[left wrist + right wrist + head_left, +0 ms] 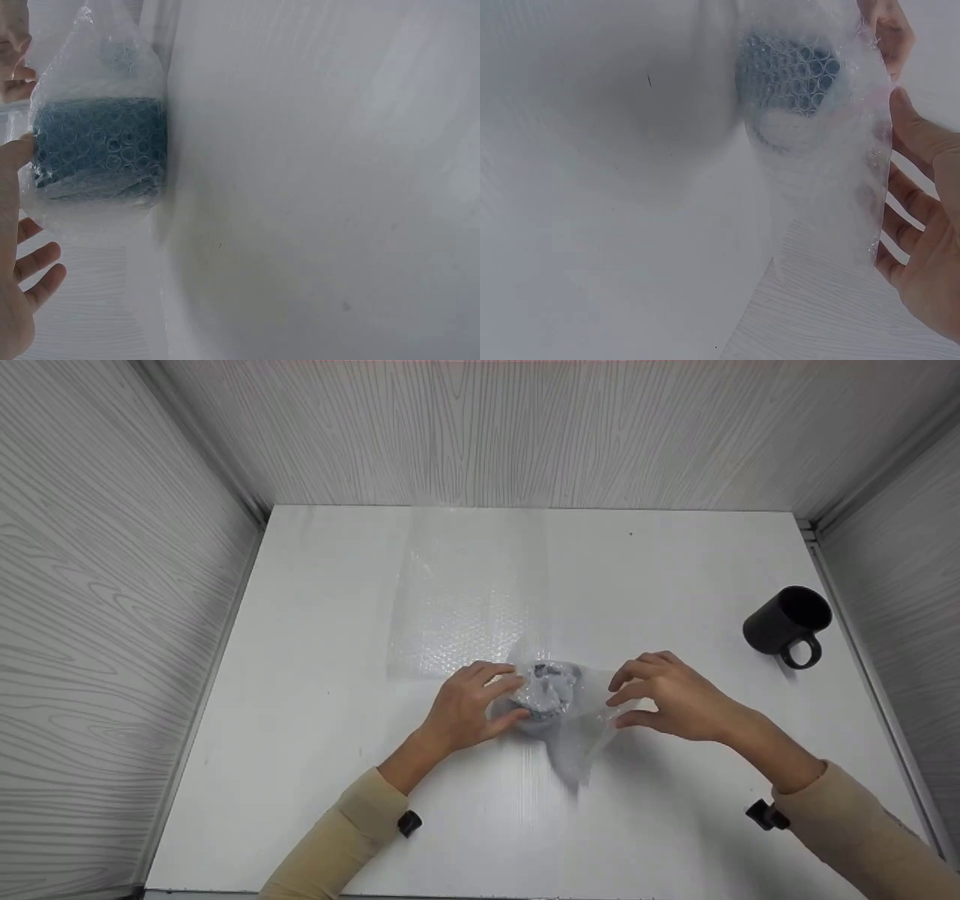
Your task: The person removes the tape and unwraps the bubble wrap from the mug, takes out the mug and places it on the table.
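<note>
A dark, round-sided, cup-like thing [101, 146] stands wrapped in bubble wrap [574, 742] near the middle of the table. The wrap is bunched over its top, and a loose flap spreads to the right and front. My left hand [472, 705] holds the bunched wrap at the left of the top, thumb in front and fingers behind. In the left wrist view, several fingers [37, 262] stand spread clear of the wrap. On the other side, my right hand [679, 701] has its fingers spread and loosely bent, fingertips right at the flap's edge.
A black mug [772, 622] lies tipped on its side at the right of the white table [300, 735], handle toward the front. Behind the wrapped thing a flat bubble wrap sheet [465, 607] reaches the back edge. Wood-grain panels [465, 435] close in the back and sides.
</note>
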### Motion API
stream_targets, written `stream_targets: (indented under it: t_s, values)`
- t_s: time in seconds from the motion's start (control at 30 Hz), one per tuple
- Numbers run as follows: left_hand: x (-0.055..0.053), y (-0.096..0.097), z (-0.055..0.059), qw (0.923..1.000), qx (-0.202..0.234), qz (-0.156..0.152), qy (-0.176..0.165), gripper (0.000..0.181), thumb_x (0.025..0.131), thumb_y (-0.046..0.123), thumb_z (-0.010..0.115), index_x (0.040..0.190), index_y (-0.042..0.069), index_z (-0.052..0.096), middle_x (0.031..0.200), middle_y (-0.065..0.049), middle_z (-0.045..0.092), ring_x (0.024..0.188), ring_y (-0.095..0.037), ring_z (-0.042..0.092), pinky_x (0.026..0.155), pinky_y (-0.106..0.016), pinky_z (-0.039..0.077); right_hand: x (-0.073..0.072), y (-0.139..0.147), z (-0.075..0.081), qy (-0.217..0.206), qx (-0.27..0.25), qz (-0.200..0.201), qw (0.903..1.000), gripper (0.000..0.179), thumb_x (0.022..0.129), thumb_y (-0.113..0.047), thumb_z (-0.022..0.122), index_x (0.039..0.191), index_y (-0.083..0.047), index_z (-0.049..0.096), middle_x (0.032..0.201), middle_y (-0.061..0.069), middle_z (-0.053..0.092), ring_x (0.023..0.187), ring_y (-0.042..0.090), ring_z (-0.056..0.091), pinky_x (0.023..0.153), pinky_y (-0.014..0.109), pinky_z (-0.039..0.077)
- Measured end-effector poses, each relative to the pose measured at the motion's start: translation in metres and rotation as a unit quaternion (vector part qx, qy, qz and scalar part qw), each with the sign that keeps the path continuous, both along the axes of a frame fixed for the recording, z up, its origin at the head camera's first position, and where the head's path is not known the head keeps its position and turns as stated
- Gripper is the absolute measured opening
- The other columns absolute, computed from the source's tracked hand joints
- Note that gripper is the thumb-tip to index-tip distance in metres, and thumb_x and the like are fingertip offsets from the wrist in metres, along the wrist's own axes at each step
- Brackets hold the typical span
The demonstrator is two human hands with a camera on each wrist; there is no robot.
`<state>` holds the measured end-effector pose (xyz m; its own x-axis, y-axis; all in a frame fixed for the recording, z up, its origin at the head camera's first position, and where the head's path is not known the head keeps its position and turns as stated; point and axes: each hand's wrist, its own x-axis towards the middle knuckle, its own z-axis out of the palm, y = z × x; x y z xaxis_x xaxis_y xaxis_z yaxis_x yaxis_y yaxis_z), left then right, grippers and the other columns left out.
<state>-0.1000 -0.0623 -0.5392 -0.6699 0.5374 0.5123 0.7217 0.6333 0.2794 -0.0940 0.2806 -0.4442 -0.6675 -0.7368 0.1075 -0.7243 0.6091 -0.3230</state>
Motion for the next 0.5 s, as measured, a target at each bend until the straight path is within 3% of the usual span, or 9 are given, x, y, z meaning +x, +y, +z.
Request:
stream_targets:
  t_s: [0.33,0.5]
  values:
    - [0.000,0.001,0.000,1.0000,0.001,-0.002,-0.003,0.042,0.092,0.049,0.078,0.124,0.021,0.076,0.128,-0.001,0.074,0.117,-0.020,0.070,0.098,-0.035,0.060,0.001,0.013,-0.011,-0.010,-0.032,-0.028,0.9991,0.013,0.083,-0.027,0.090,0.092,-0.022,0.083,0.106,-0.002,0.077,0.100,0.017,0.065,0.089,0.042,0.051]
    - [0.000,0.001,-0.001,1.0000,0.000,-0.002,-0.001,0.042,0.092,0.049,0.078,0.124,0.022,0.076,0.128,0.000,0.074,0.117,-0.020,0.070,0.098,-0.035,0.060,0.003,0.017,-0.017,-0.005,-0.058,-0.048,0.9972,0.012,0.084,-0.023,0.090,0.091,-0.022,0.080,0.101,-0.008,0.075,0.096,0.014,0.065,0.086,0.037,0.051]
